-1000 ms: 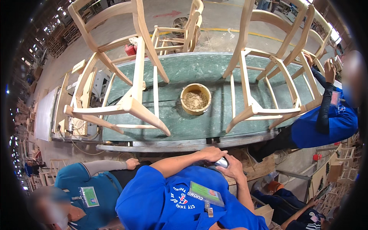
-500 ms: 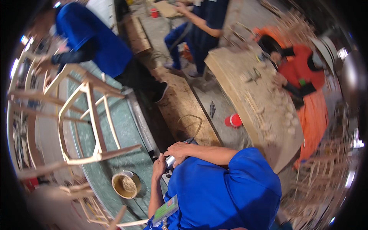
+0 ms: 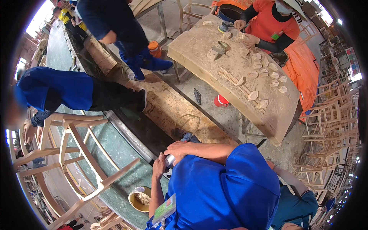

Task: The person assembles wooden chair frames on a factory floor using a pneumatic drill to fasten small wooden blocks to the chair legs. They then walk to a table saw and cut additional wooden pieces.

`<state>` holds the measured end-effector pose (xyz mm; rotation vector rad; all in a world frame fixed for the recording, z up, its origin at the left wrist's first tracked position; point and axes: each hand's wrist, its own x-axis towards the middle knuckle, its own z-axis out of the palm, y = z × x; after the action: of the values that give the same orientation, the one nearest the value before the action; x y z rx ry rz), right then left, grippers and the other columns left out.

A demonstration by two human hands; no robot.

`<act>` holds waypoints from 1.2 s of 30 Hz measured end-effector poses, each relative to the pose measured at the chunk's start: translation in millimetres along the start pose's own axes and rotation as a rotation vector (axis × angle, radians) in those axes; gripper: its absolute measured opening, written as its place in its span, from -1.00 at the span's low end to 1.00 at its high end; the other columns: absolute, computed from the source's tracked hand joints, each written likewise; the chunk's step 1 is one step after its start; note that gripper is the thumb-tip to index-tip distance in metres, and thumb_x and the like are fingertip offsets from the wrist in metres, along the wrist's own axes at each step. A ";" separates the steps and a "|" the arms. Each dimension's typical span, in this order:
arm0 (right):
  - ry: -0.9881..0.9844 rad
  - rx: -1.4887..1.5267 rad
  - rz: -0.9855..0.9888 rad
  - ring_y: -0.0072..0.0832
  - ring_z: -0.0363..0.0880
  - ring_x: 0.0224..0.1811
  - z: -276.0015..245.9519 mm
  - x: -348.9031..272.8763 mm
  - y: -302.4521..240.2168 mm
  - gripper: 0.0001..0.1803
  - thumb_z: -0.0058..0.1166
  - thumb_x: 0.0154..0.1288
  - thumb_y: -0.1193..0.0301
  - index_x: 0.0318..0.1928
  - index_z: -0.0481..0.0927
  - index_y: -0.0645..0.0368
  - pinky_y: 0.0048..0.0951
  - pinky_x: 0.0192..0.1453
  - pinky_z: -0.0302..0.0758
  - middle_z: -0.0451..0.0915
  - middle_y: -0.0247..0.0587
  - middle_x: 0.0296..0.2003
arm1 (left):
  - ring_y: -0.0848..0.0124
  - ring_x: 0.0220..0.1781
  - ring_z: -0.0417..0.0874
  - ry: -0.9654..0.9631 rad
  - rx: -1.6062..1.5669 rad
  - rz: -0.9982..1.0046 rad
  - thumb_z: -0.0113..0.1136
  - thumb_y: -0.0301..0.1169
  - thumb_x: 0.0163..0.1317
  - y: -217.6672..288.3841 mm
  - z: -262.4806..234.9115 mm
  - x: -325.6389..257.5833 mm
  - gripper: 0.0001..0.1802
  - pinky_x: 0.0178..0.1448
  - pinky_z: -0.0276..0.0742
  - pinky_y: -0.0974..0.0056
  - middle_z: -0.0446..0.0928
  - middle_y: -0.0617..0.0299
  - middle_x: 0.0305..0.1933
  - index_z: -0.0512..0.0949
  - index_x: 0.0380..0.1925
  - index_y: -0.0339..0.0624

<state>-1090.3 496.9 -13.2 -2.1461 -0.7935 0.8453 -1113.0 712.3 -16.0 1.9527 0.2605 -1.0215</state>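
Close to my body at the edge of the green belt, my right hand (image 3: 178, 149) wraps over a silver cylindrical tool (image 3: 169, 160) with a shiny body. A thin tan hose (image 3: 195, 124) loops up just beyond it. My left hand (image 3: 158, 167) is closed against the tool's near-left side, fingertips almost meeting the right hand. The tool's exact kind and its working end are hidden by my hands and blue shirt. Left of my hands, a tub of pale paste or sawdust (image 3: 142, 198) stands on the green belt (image 3: 115, 153).
Pale wooden chair frames (image 3: 82, 153) rest on the belt at left, where a worker in blue (image 3: 57, 88) grips one. Across the aisle, a masked worker in red (image 3: 272, 25) handles small wooden pieces at a dusty table (image 3: 230, 57). A red cup (image 3: 220, 101) stands on the floor.
My view has shifted, bringing more of the far aisle and right side into sight. My hands stay on the silver tool. The standing worker in dark blue appears farther left.
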 end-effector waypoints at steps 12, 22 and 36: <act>-0.007 0.027 0.024 0.09 0.60 0.16 22.9 -0.1 3.7 -0.21 0.50 -0.07 0.05 0.20 0.58 0.09 0.11 0.14 0.54 0.59 0.09 0.03 | 0.27 -0.59 0.67 0.089 0.086 -0.018 -0.27 0.28 0.56 -16.3 12.2 -6.0 -0.10 -0.46 0.56 0.14 0.60 0.01 -0.57 0.70 -0.26 -0.43; 0.347 -0.033 0.119 -0.03 0.50 0.27 28.7 -28.0 17.4 -0.24 0.44 0.15 0.05 0.32 0.54 0.08 0.03 0.31 0.42 0.51 -0.04 0.14 | 0.20 -0.55 0.67 0.314 0.074 -0.048 -0.21 0.30 0.52 -44.5 21.1 -4.3 -0.10 -0.43 0.58 0.09 0.63 -0.09 -0.49 0.66 -0.32 -0.47; 0.362 0.430 0.618 -0.19 0.66 0.23 65.8 -65.4 88.0 -0.36 0.39 0.32 0.22 0.27 0.53 0.33 -0.25 0.29 0.55 0.65 0.17 0.17 | -0.05 0.28 0.66 0.520 -0.021 -0.359 0.32 0.60 -0.17 -158.1 6.6 -67.5 0.26 0.35 0.55 0.01 0.64 -0.20 0.22 0.54 0.27 -0.30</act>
<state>-1154.1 422.8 -95.6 -2.0636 0.2406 0.7920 -1243.9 812.6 -64.8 2.1719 0.9328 -0.7001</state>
